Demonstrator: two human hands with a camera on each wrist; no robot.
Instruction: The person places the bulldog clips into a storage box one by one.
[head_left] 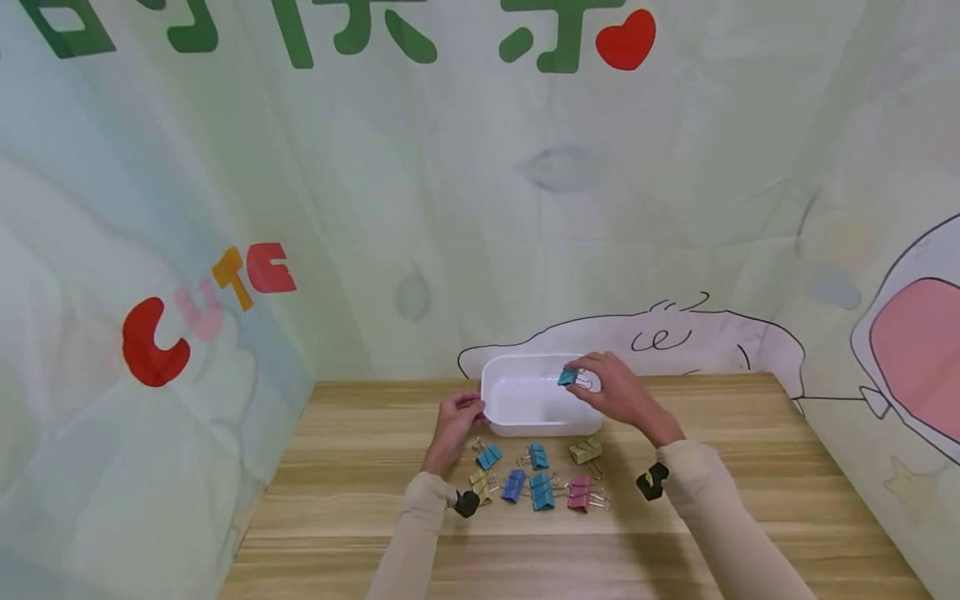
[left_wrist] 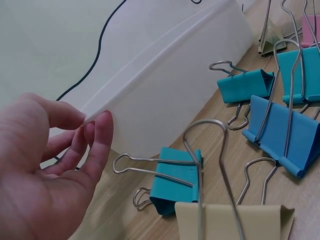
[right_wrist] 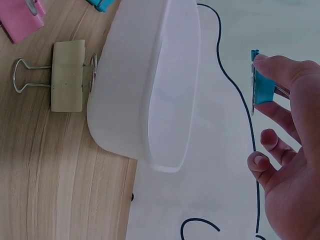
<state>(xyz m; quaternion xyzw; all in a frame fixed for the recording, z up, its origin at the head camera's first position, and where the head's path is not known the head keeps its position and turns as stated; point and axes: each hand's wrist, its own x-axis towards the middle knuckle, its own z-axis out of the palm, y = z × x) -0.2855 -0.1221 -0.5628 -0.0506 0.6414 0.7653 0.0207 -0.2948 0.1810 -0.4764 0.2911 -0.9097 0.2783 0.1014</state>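
A white plastic box (head_left: 517, 429) stands at the back of the wooden table. My left hand (head_left: 454, 425) pinches its left rim between thumb and fingers, as the left wrist view (left_wrist: 55, 150) shows up close. Above the box's right part, my right hand (head_left: 618, 390) holds a teal binder clip (right_wrist: 263, 85) between thumb and fingers, clear of the box. In front of the box lie several binder clips: teal ones (head_left: 542, 492), a blue one (head_left: 513, 485), a pink one (head_left: 579, 493), and yellowish ones (head_left: 585, 451).
The wooden table (head_left: 360, 500) ends at a printed cloth backdrop (head_left: 420, 208) right behind the box. Wire handles of the clips stick out in different directions, some close to the box's front wall. A dark band device (head_left: 652, 481) sits on the right wrist.
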